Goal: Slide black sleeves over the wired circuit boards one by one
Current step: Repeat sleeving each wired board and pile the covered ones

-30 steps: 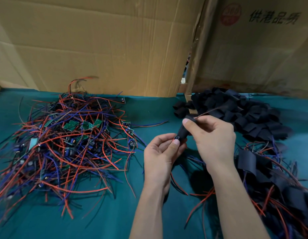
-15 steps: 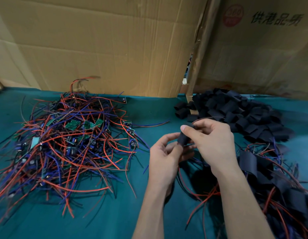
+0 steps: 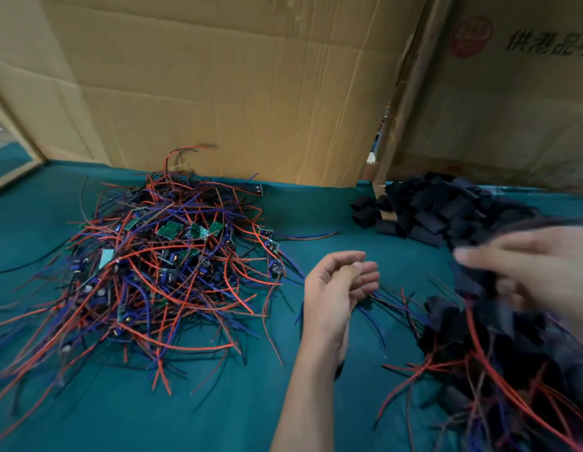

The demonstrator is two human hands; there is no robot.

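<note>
Head view: on the teal cloth counter [image 3: 218, 412], a tangle of wired circuit boards [image 3: 159, 272] — red and blue leads, small green boards — lies left of middle. Flat black sleeves [image 3: 440, 207] heap by the corrugated cardboard [image 3: 234, 86] at the back edge. The left hand [image 3: 335, 288] is loosely curled, holding nothing. The right hand [image 3: 538, 272] is blurred — perhaps gripping a sleeved board; I cannot tell.

This looks like a small assembly workshop, a hand-work bench. A green cloth [image 3: 218, 412] covers the table, with a big tangle of wired circuit boards [image 3: 159, 265] on the left, a heap of cut black sleeves [image 3: 440, 207] at the far right, and sleeved boards [image 3: 498, 347] piled near right. Flattened cardboard boxes [image 3: 234, 86] wall off the far side.
</note>
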